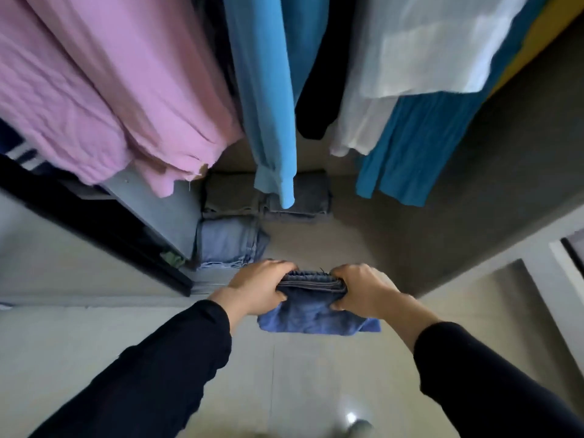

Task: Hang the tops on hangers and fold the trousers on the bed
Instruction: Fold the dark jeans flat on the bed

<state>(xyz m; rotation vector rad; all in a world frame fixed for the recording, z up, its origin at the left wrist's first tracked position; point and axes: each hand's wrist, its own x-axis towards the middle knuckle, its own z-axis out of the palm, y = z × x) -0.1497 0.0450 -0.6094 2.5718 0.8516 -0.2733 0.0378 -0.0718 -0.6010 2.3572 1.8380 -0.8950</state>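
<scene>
Both hands (262, 287) (363, 290) grip folded jeans (313, 308) below hanging tops (271, 90)

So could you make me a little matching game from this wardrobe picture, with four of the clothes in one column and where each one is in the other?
Things:
1. pink top
2. white top
3. dark blue jeans
4. pale blue jeans

Places:
A. folded, lying on the wardrobe floor
B. gripped between the left hand and the right hand
C. hanging at the far left
D. hanging at the right, over a teal garment

Pairs: 1-C, 2-D, 3-B, 4-A.
</scene>
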